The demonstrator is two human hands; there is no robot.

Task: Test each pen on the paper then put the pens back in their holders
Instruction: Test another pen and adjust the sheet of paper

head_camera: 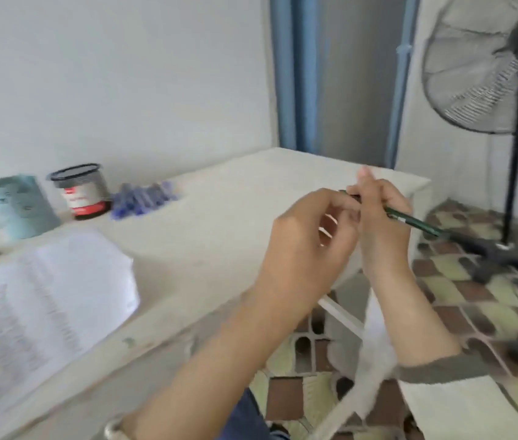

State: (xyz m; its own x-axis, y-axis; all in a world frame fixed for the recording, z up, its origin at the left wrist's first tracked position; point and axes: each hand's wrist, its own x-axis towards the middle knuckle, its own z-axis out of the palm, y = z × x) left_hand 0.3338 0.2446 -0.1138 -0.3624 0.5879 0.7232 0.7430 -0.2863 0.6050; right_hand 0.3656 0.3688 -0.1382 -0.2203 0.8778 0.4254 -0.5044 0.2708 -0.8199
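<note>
My right hand (381, 223) grips a dark green pen (416, 222) that sticks out to the right, above the table's right edge. Just left of it, my left hand (308, 246) has curled fingers pinching the pen's near end. Far left on the table stand two holders: a black mesh cup with a red label (81, 192) and a pale blue cup (19, 208). A heap of blue pens (145, 200) lies beside the black cup. A printed paper stack (38, 300) lies at the front left. The frame is blurred by motion.
The white table (219, 217) ends in a corner at the right. Beyond it a standing fan (505, 74) rises from a tiled floor (460, 300). A white wall stands behind the table, with a blue door frame (286, 71) at the back.
</note>
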